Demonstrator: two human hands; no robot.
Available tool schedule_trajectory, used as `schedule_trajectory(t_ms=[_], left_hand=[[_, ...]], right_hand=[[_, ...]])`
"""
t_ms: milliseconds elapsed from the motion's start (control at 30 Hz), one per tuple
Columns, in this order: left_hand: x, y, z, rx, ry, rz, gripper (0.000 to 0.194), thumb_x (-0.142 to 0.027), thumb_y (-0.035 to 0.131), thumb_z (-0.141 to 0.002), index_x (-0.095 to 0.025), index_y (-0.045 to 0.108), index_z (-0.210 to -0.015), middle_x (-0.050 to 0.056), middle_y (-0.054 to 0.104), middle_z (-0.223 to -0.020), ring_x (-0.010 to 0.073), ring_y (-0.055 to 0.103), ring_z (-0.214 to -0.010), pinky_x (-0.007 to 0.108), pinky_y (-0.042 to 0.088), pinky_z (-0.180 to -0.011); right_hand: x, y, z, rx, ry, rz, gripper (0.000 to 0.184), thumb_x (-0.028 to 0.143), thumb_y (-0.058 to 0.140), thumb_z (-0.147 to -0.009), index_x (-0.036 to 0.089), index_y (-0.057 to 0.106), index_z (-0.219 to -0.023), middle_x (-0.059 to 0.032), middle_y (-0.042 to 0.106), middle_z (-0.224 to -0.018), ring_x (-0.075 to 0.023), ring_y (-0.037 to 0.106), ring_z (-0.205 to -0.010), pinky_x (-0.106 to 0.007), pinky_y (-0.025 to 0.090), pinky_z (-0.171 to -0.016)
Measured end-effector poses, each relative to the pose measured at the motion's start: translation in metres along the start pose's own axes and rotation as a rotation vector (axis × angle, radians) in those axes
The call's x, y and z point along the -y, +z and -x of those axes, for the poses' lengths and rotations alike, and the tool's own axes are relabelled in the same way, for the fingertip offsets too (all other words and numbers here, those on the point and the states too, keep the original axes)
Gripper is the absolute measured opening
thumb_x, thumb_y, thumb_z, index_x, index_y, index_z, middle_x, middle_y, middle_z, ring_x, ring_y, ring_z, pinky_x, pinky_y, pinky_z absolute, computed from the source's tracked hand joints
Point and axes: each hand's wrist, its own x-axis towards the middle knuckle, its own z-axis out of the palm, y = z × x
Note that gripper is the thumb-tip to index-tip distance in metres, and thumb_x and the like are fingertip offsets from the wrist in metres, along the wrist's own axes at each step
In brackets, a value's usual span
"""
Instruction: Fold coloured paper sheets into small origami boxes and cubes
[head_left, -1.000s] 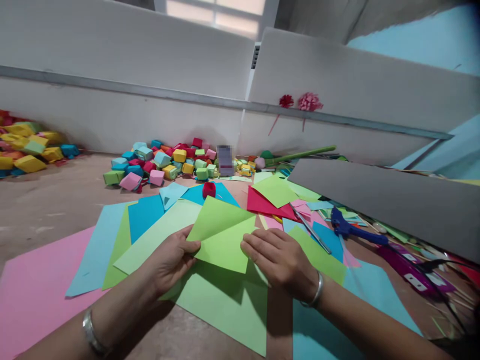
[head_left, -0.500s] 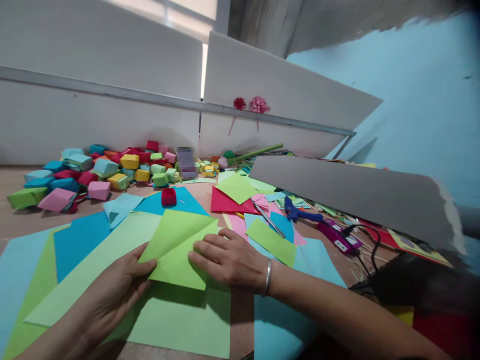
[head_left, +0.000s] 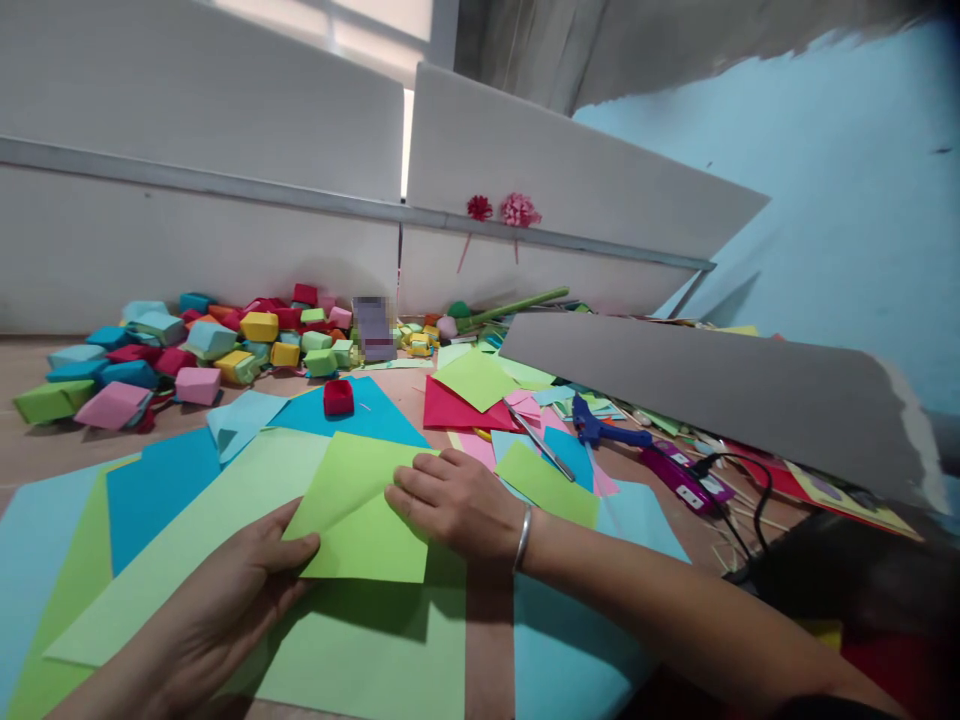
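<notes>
Left hand pinches the lower left corner of the creased lime-green sheet, its thumb on top and its fingers curled underneath. Held above the paper-strewn surface, the sheet has a faint diagonal crease, and its right side is under the fingers of the right hand. These fingers lie together across the sheet; the right thumb is hidden, so whether that hand grips or only presses cannot be told. A silver bracelet circles the right wrist.

From the left, overlapping light blue, green and dark blue sheets lie beside a long pale green sheet. Behind them spreads a heap of coloured paper blocks. A small red box rests on blue paper beyond the held sheet. Near the back panel stands a blurred-out upright object. Two paper flowers, one red and one pink, are at the panel's rail. Farther right come a red sheet, a slim metallic tool, a blue glue gun, a large grey board and a purple power strip with black cables.
</notes>
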Motion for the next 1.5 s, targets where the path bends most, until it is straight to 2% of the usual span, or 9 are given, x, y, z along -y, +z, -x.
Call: schedule_trajectory(t_ms=[367,533,633,833,967,1167,1267,1367,1500], left_hand=[[0.000,-0.001,0.001,-0.036,0.071,-0.155,0.062,-0.003,0.066,-0.071,-0.015,0.054,-0.130,0.013,0.075,-0.098,0.0272,0.073,-0.083,0.030,0.058,-0.064],[-0.001,0.003,0.005,-0.042,0.064,-0.155,0.059,-0.002,0.060,-0.073,-0.013,0.053,-0.131,0.012,0.075,-0.089,0.0252,0.073,-0.075,0.029,0.057,-0.061],[-0.002,0.005,0.007,-0.017,0.069,-0.127,0.060,-0.002,0.058,-0.072,-0.011,0.053,-0.131,0.013,0.075,-0.086,0.0254,0.072,-0.070,0.030,0.057,-0.059],[-0.003,0.002,0.004,-0.042,0.071,-0.124,0.057,-0.001,0.055,-0.075,-0.011,0.053,-0.131,0.014,0.075,-0.093,0.0251,0.072,-0.074,0.030,0.057,-0.061],[-0.003,-0.001,0.001,-0.081,0.094,-0.129,0.050,-0.004,0.056,-0.080,-0.011,0.055,-0.129,0.015,0.073,-0.103,0.0239,0.072,-0.084,0.028,0.058,-0.069],[-0.002,-0.003,0.003,-0.116,0.107,-0.197,0.057,-0.012,0.064,-0.078,-0.014,0.050,-0.134,0.015,0.074,-0.097,0.0265,0.073,-0.078,0.032,0.058,-0.066],[0.000,-0.008,0.001,-0.125,0.131,-0.350,0.061,-0.026,0.072,-0.074,-0.016,0.053,-0.131,0.014,0.075,-0.096,0.0279,0.072,-0.077,0.032,0.057,-0.061],[0.000,-0.013,-0.001,-0.180,0.234,-0.517,0.065,-0.037,0.076,-0.068,-0.016,0.056,-0.127,0.012,0.075,-0.097,0.0275,0.072,-0.079,0.031,0.056,-0.062],[-0.004,-0.015,-0.003,-0.217,0.309,-0.604,0.069,-0.046,0.073,-0.067,-0.018,0.054,-0.127,0.010,0.075,-0.097,0.0281,0.070,-0.085,0.033,0.055,-0.069]], right_hand=[[0.002,-0.003,0.001,-0.039,0.051,-0.142,0.016,0.011,0.050,-0.091,0.016,0.064,-0.084,-0.0102,0.069,-0.100,-0.0185,0.058,-0.093,-0.033,0.043,-0.076],[-0.007,-0.003,0.007,0.023,0.271,-0.401,0.008,0.010,0.067,-0.074,0.018,0.065,-0.073,-0.0136,0.055,-0.133,-0.0295,0.050,-0.121,-0.048,0.045,-0.093],[-0.013,0.000,0.008,0.127,0.369,-0.573,0.023,0.006,0.071,-0.066,0.020,0.067,-0.084,-0.0145,0.044,-0.142,-0.0304,0.044,-0.129,-0.048,0.045,-0.096],[-0.017,0.002,0.004,0.189,0.445,-0.717,0.028,-0.002,0.068,-0.065,0.018,0.068,-0.084,-0.0092,0.062,-0.105,-0.0214,0.060,-0.100,-0.035,0.051,-0.083],[-0.014,0.001,0.007,0.173,0.520,-0.716,0.018,0.001,0.070,-0.068,0.017,0.069,-0.076,-0.0054,0.063,-0.089,-0.0176,0.059,-0.084,-0.030,0.049,-0.073],[-0.001,0.000,0.016,0.175,0.452,-0.634,0.007,0.009,0.067,-0.075,0.015,0.071,-0.078,-0.0079,0.063,-0.085,-0.0181,0.057,-0.080,-0.029,0.046,-0.068],[0.004,-0.007,0.017,0.257,0.411,-0.556,0.018,0.005,0.062,-0.073,0.016,0.073,-0.083,-0.0087,0.063,-0.090,-0.0191,0.057,-0.085,-0.029,0.046,-0.071],[-0.003,-0.017,0.014,0.400,0.344,-0.483,0.031,0.004,0.058,-0.073,0.019,0.072,-0.097,-0.0105,0.061,-0.115,-0.0203,0.056,-0.100,-0.030,0.046,-0.079],[-0.036,-0.014,0.006,0.571,0.502,-0.193,0.021,0.012,0.053,-0.085,0.018,0.072,-0.092,-0.0102,0.065,-0.108,-0.0189,0.058,-0.096,-0.028,0.045,-0.076]])
